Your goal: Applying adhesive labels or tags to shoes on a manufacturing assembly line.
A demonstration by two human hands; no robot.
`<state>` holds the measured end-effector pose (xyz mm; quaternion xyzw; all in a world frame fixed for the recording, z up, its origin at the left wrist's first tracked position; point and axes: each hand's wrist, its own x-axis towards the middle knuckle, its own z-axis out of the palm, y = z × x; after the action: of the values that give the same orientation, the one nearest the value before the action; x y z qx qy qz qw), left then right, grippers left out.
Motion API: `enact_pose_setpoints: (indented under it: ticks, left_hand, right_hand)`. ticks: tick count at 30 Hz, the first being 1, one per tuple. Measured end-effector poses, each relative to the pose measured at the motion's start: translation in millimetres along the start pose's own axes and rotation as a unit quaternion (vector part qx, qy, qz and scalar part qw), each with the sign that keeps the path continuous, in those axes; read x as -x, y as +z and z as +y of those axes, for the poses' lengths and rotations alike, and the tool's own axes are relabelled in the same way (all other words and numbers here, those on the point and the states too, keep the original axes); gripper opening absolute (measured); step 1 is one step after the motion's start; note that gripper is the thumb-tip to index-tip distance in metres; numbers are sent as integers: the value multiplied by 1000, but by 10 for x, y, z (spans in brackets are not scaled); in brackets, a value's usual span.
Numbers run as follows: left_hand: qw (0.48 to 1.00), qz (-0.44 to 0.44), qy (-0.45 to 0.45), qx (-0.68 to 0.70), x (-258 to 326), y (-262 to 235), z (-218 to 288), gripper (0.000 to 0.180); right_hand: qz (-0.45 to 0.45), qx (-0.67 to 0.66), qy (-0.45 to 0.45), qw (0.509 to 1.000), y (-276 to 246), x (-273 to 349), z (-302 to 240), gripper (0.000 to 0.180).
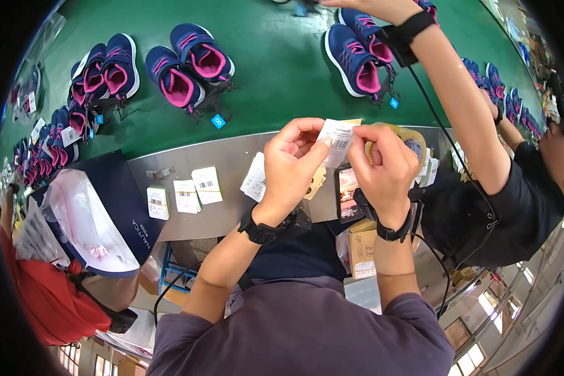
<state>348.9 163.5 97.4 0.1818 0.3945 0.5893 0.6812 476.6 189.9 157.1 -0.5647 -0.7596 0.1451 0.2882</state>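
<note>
In front of me a small white barcode label (pixel 339 133) is held up over the table's metal edge, with a yellowish strip showing behind its top. My left hand (pixel 296 164) pinches its left side between thumb and fingers. At the label's right edge, the closed fingertips of my right hand (pixel 385 168) also grip it. A loose stack of white labels (pixel 254 178) lies beside my left wrist. Below my right hand is a phone (pixel 347 194) with a lit screen, and behind that hand a roll of tape (pixel 412 139) partly shows.
Barcode card stacks (pixel 207 184) line the metal ledge (pixel 232 147). Navy-and-pink shoes (pixel 191 66) stand on the green surface (pixel 263 75). A co-worker's arm (pixel 460 100) reaches across from the right near another pair (pixel 357 59). An open navy shoebox (pixel 122 207) is at left.
</note>
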Motion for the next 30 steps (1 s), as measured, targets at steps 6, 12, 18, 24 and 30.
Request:
enact_pose_setpoints:
  ticks: [6,12,18,24,30]
  left_hand:
    - [1000,6,18,-24,-42,-93,134,21]
    - [999,21,25,-11,-76,-171,163,22]
    - [993,29,84,-75,-142,-157,157,19]
    - [803,-13,422,-420,-318,-268,302,26]
    - [663,-58,517,-539,-381,-466,754,19]
  right_hand:
    - [-10,17,-40,999,125,-156,-71,15]
    - [-26,22,-55,998,204,-252,-105,14]
    - [-33,18,-56,998,237,-315,-111,13]
    - [-56,-117,49,990,279,-301,-111,12]
    - [-190,-399,207,873,371,-470,-236,15]
